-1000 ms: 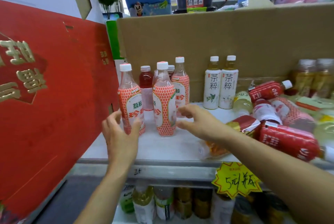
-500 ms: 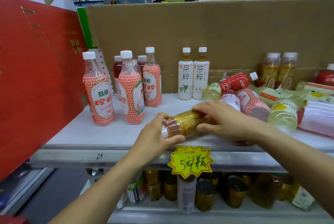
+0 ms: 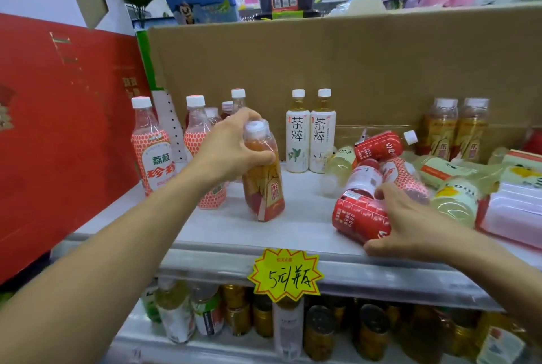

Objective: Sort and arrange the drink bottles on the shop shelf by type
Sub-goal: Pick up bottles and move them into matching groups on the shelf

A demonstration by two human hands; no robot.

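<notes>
Left hand [image 3: 231, 148] is closed around the shoulder of an amber tea bottle [image 3: 264, 184], held near upright, cap up, base on the shelf [image 3: 223, 225]. Right hand [image 3: 410, 225] is curled over a red-labelled bottle [image 3: 359, 218] lying on its side. "茶粹" is read on two white bottles [image 3: 311, 140]; "5元/瓶" on the yellow price tag [image 3: 286, 275].

Your one head camera looks forward and down at the shelf [image 3: 234, 234] from close range, both forearms reaching in.
</notes>
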